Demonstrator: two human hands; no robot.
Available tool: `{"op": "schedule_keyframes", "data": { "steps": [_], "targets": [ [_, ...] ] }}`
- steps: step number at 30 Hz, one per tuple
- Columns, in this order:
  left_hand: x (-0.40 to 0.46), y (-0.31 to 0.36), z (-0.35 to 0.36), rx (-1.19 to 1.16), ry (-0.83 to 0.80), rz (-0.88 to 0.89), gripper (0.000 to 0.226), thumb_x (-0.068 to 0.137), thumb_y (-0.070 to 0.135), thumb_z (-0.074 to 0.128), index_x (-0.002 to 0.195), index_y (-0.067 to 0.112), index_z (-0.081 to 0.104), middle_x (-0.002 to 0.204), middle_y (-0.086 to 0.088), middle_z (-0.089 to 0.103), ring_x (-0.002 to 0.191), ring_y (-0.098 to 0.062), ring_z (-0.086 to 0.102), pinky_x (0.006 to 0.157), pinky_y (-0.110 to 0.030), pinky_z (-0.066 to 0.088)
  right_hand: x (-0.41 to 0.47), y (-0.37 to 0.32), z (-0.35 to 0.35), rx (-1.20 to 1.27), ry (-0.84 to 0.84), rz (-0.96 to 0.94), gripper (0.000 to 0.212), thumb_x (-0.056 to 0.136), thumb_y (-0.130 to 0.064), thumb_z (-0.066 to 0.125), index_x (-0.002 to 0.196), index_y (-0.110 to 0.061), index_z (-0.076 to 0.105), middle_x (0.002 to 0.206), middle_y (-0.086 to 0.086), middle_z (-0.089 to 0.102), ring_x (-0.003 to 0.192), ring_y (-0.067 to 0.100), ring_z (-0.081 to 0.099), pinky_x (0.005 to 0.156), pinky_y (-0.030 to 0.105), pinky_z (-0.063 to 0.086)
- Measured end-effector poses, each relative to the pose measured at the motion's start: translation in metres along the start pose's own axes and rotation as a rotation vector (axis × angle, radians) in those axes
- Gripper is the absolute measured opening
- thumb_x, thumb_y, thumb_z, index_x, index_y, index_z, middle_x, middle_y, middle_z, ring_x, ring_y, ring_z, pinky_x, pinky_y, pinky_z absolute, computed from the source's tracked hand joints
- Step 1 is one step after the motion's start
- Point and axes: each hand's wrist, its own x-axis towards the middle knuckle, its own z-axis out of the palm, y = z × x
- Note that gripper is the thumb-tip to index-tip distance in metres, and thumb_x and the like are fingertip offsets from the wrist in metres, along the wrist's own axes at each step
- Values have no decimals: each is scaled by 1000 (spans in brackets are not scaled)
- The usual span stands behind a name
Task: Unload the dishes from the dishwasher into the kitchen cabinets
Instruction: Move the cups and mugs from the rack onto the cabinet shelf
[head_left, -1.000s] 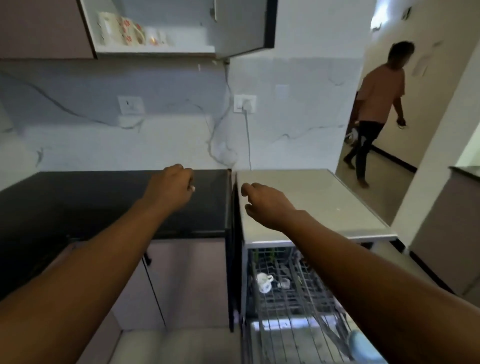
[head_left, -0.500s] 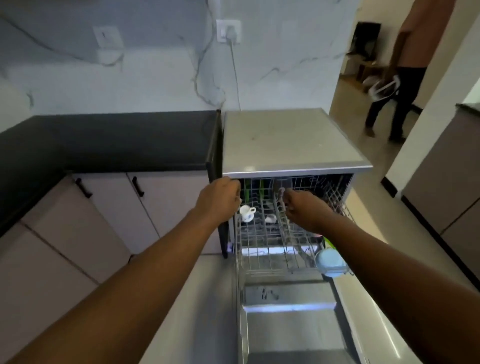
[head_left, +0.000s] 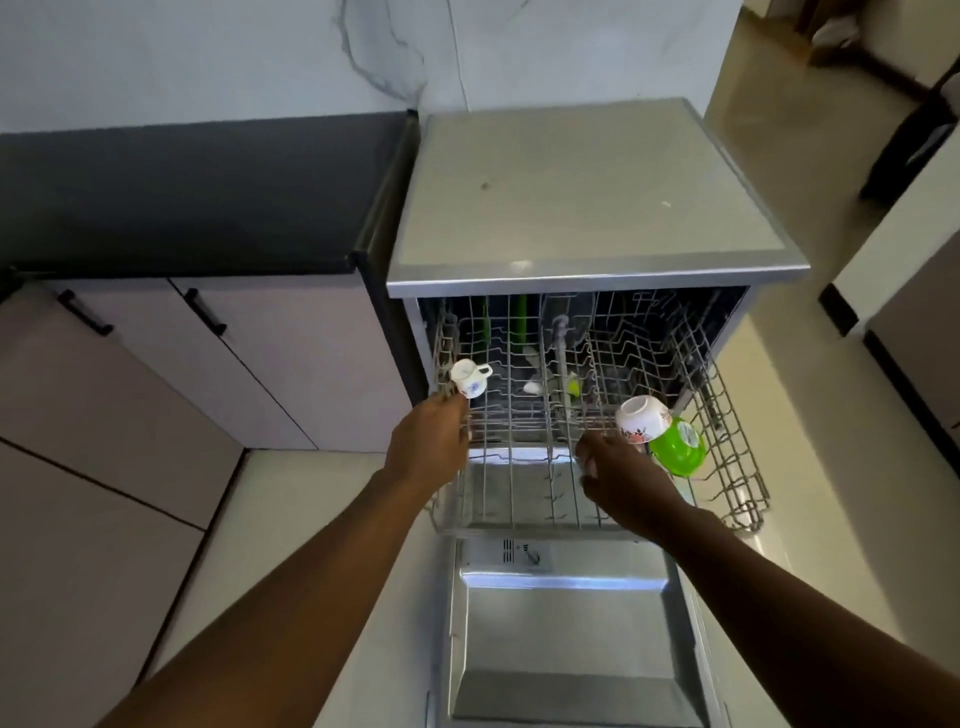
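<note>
The dishwasher (head_left: 597, 208) stands open with its door (head_left: 561, 623) folded down toward me. Its upper wire rack (head_left: 727, 467) is slid out over the door. My left hand (head_left: 431, 441) is closed on the rack's left front wires, just below a small white cup (head_left: 470, 379) with a blue pattern. My right hand (head_left: 618, 478) grips the rack's wires near the front middle, beside a white floral bowl (head_left: 641, 415) and a green bowl (head_left: 678, 447) lying on their sides. Green plates (head_left: 519, 317) and a dark plate (head_left: 571, 322) stand deeper inside.
A black countertop (head_left: 197, 192) runs left of the dishwasher, with lower cabinet doors (head_left: 291, 364) with black handles beneath it. A pale floor (head_left: 291, 519) lies to the left of the door. More cabinets (head_left: 919, 291) stand at the right, past a passage.
My hands dropped from countertop height onto the upper rack, and the rack has come further out toward me. My view tilted down; the wall cabinet and the walking person have left the frame.
</note>
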Motion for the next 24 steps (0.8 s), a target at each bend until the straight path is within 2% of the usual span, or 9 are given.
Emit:
{"op": "schedule_keyframes", "data": {
  "steps": [5, 11, 13, 17, 19, 21, 24],
  "targets": [
    [74, -11, 64, -17, 41, -85, 22, 87, 9, 57, 108, 6, 62, 112, -14, 61, 101, -33, 59, 76, -40, 50, 64, 63, 28, -32, 55, -37, 46, 78, -19, 68, 122, -16, 52, 117, 11, 61, 100, 31, 60, 78, 38, 51],
    [141, -33, 123, 19, 66, -126, 39, 84, 10, 66, 122, 9, 58, 120, -17, 60, 107, -36, 57, 81, -43, 51, 137, 130, 45, -281, 141, -1, 77, 72, -37, 78, 137, -16, 42, 138, 16, 43, 124, 35, 42, 100, 45, 38],
    [159, -44, 136, 61, 78, -109, 45, 80, 8, 70, 124, 9, 57, 119, -17, 61, 107, -36, 58, 82, -42, 51, 156, 151, 50, -349, 82, 63, 88, 67, -43, 80, 140, -17, 40, 141, 20, 38, 127, 39, 36, 101, 49, 36],
    [189, -70, 155, 227, 118, -81, 53, 62, 8, 83, 110, 8, 62, 104, -15, 65, 95, -34, 61, 78, -39, 50, 173, 182, 59, -370, -10, 144, 104, 65, -50, 80, 147, -20, 24, 148, 21, 24, 136, 40, 23, 106, 51, 29],
    [201, -82, 164, 269, 80, -69, 56, 56, 12, 86, 106, 7, 61, 102, -14, 66, 92, -34, 61, 78, -40, 48, 175, 194, 62, -390, -46, 142, 107, 65, -53, 78, 148, -20, 18, 149, 21, 23, 136, 38, 24, 106, 50, 30],
    [211, -89, 175, 257, 43, -58, 58, 56, 13, 86, 108, 8, 61, 104, -14, 65, 93, -34, 61, 79, -40, 47, 176, 201, 61, -393, -79, 136, 106, 67, -55, 76, 148, -19, 18, 145, 19, 30, 132, 36, 34, 105, 47, 33],
    [222, -91, 188, 302, 11, -60, 65, 57, 14, 85, 115, 10, 57, 116, -12, 60, 104, -32, 55, 87, -39, 44, 179, 202, 53, -378, -30, 104, 102, 60, -53, 79, 143, -19, 32, 134, 17, 43, 118, 35, 45, 96, 44, 39]
  ]
}}
